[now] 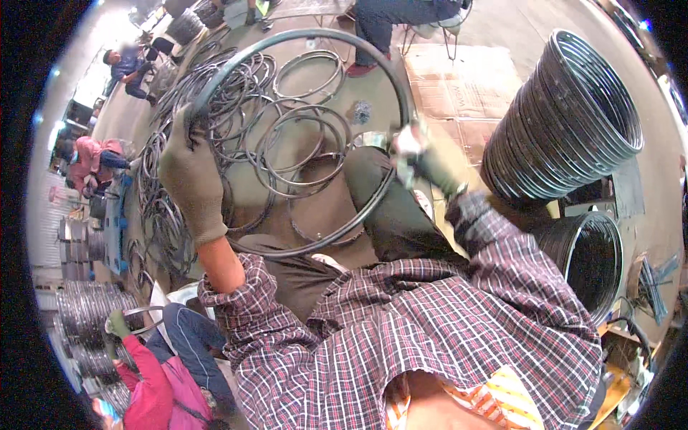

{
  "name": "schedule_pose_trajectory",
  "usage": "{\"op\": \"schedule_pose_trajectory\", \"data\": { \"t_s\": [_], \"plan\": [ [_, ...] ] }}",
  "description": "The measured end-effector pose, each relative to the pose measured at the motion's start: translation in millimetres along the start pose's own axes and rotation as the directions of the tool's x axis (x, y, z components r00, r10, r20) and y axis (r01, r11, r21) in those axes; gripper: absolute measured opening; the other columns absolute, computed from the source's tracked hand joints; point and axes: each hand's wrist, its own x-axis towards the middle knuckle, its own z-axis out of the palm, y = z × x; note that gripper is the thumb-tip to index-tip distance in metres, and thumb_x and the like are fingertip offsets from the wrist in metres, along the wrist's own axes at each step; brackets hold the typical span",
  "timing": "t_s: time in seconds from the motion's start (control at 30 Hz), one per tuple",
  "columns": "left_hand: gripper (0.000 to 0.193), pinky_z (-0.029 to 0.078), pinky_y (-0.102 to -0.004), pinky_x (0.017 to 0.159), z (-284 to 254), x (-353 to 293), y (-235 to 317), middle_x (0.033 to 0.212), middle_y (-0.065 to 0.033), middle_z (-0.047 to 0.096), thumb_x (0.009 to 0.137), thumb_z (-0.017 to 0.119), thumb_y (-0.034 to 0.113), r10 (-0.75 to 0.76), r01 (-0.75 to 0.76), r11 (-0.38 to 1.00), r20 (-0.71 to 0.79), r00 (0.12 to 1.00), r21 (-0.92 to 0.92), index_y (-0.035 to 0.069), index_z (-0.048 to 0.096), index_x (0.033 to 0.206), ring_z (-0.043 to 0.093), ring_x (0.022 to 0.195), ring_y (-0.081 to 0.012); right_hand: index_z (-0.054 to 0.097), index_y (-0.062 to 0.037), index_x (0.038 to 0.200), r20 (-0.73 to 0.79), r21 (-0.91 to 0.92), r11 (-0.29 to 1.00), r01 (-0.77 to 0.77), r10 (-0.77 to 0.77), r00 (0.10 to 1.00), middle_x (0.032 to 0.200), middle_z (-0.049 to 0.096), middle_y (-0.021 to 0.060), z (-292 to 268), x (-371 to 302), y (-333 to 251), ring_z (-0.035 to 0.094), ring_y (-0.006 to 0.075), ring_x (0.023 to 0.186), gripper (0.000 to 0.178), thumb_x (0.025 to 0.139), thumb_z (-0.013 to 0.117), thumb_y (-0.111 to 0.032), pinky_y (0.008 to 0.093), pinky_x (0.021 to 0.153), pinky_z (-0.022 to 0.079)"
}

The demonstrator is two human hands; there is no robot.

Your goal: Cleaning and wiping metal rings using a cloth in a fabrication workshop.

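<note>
A large dark bicycle-type wheel rim [308, 33] is held up in front of me, tilted above my lap. My left hand [190, 175], in a grey-green glove, is closed around its left side. On the opposite side, my gloved right hand [433, 165] presses a whitish, crumpled, cloth-like piece [410, 140] against the rim. That hand is a little blurred, so the exact kind of the white piece is unclear. Through the ring, my dark trousers and loose rings on the floor are visible.
Loose rims [236, 86] lie heaped beyond my left hand. At right stand a tall leaning stack of rims [559, 136] and a lower stack [598, 258]. Flattened cardboard [466, 79] lies ahead. A person in pink [168, 387] sits close at left; others sit farther off.
</note>
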Motion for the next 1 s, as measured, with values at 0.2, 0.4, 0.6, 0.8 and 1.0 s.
{"op": "schedule_pose_trajectory", "data": {
  "t_s": [0.2, 0.4, 0.6, 0.8, 1.0],
  "plan": [
    [0.032, 0.048, -0.0425, 0.078, 18.2, -2.9, -17.4, 0.103, -0.0227, 0.064, 0.089, 0.051, 0.008, -0.089, 0.089, 0.995, 0.015, 0.996, -0.049, 0.004, 0.059, 0.119, 0.062, 0.094, -0.0387, 0.056, -0.0058, 0.089, 0.319, 0.557, 0.816, -0.153, -0.040, 0.947, 0.066, 0.047, -0.0006, -54.4, 36.0, 104.0, 0.040, 0.0105, 0.045, 0.038, 0.096, 0.046, -0.042, 0.0238, 0.039, 0.034],
    [0.033, 0.046, -0.0421, 0.087, 67.1, -14.2, -65.0, 0.110, -0.0221, 0.063, 0.090, 0.053, 0.015, -0.299, 0.312, 0.949, 0.173, 0.938, -0.050, 0.004, 0.057, 0.122, 0.062, 0.100, -0.0328, 0.053, -0.0020, 0.103, 0.231, 0.494, 0.769, 0.406, -0.566, 0.792, 0.086, 0.051, 0.0013, -47.2, 13.9, 36.5, 0.049, 0.0135, 0.071, 0.022, 0.088, 0.060, -0.017, 0.0281, 0.066, 0.044],
    [0.045, 0.033, -0.0414, 0.106, 24.2, -49.3, 55.8, 0.132, -0.0232, 0.048, 0.090, 0.056, 0.022, 0.013, 0.660, 0.293, 0.693, 0.721, -0.692, 0.001, 0.049, 0.130, 0.046, 0.123, -0.0323, 0.054, 0.0024, 0.119, 0.089, 0.521, 0.712, 0.471, -0.594, 0.800, 0.101, 0.061, 0.0073, 3.1, -3.0, -65.6, 0.061, 0.0148, 0.090, 0.031, 0.091, 0.057, -0.012, 0.0261, 0.079, 0.050],
    [0.027, 0.044, -0.0346, 0.087, 26.1, -116.3, 106.5, 0.107, -0.0161, 0.062, 0.090, 0.056, 0.008, 0.142, 0.291, 0.489, 0.404, 0.904, -0.823, -0.001, 0.055, 0.116, 0.057, 0.097, -0.0252, 0.050, 0.0000, 0.123, 0.112, -0.567, 0.099, 0.818, -0.974, 0.196, 0.112, 0.059, 0.0112, 37.3, 30.8, -85.6, 0.058, 0.0220, 0.101, 0.051, 0.077, 0.071, -0.008, 0.0327, 0.089, 0.046],
    [0.014, 0.041, -0.0255, 0.061, 9.5, -74.8, 59.1, 0.079, -0.0014, 0.061, 0.093, 0.053, 0.010, -0.299, 0.360, 0.375, 0.256, 0.919, -0.855, 0.000, 0.061, 0.098, 0.050, 0.067, -0.0096, 0.059, 0.0046, 0.109, 0.094, 0.439, 0.777, 0.451, -0.539, 0.837, 0.096, 0.065, 0.0103, 29.2, 20.6, -118.1, 0.062, 0.0094, 0.067, 0.022, 0.095, 0.050, -0.009, 0.0189, 0.048, 0.050]
  ]
}}
